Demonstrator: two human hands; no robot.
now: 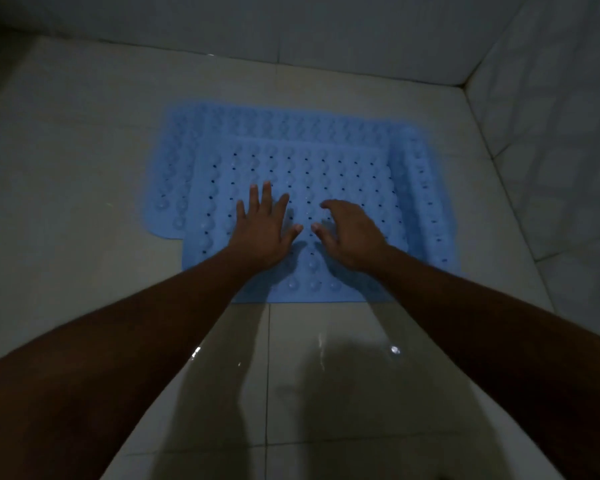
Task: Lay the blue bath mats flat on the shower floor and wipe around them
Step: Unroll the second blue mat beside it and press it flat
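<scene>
Two blue bath mats with raised bumps and small holes lie on the pale tiled shower floor (84,150). The upper mat (326,171) lies on top of the lower mat (184,161), whose far and left and right borders stick out from under it. My left hand (262,230) lies flat on the upper mat with its fingers spread. My right hand (352,233) hovers or rests on the same mat with fingers loosely bent, holding nothing.
Tiled walls (551,133) close the floor in at the back and on the right, meeting in the far right corner. The near floor tiles (291,375) are wet and shiny, with my shadow on them.
</scene>
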